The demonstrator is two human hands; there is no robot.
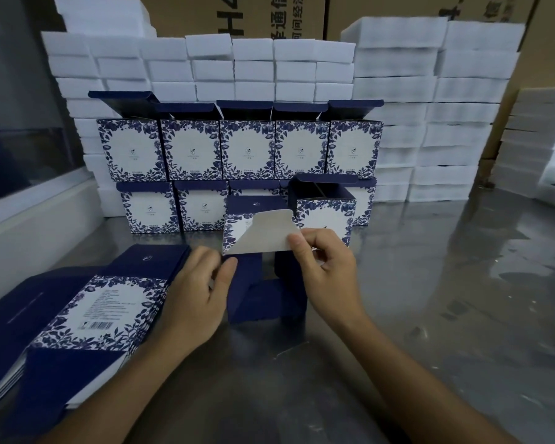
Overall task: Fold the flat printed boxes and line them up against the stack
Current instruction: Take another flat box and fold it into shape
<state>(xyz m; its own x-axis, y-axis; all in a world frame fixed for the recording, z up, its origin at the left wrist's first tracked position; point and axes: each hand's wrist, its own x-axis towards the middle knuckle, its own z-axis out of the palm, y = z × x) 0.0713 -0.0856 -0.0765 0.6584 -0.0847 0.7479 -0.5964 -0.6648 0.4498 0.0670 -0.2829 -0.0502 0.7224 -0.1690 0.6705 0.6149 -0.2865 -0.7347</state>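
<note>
At far left, a pile of flat printed boxes [87,318] lies on the metal surface [430,299], its top blank showing a floral-bordered white panel with text and a barcode, with navy flaps extending at both ends.

Just right of that pile, the left hand [194,294] rests against the box being folded [263,251], its thumb and forefinger pinching a navy flap at the box's left lower edge. The remaining fingers are loosely curled over the edge of the flat pile.

The box being folded is at centre, near the front of the surface, partly opened. Its navy panels hang below, and a grey-white inner flap with a rounded corner is turned upward.

The right hand [326,269] pinches the right end of that grey-white flap between thumb and forefinger; the other fingers are curled beneath.

Behind the hands, folded boxes [247,149] stand in two tiers with lids open: five in the upper row, with the lower row partly hidden. One further folded box [324,213] stands just in front of the lower row, directly behind the right hand.

Stacks of white foam blocks [430,107] rise behind and to the right, backed by brown cartons [269,17].
</note>
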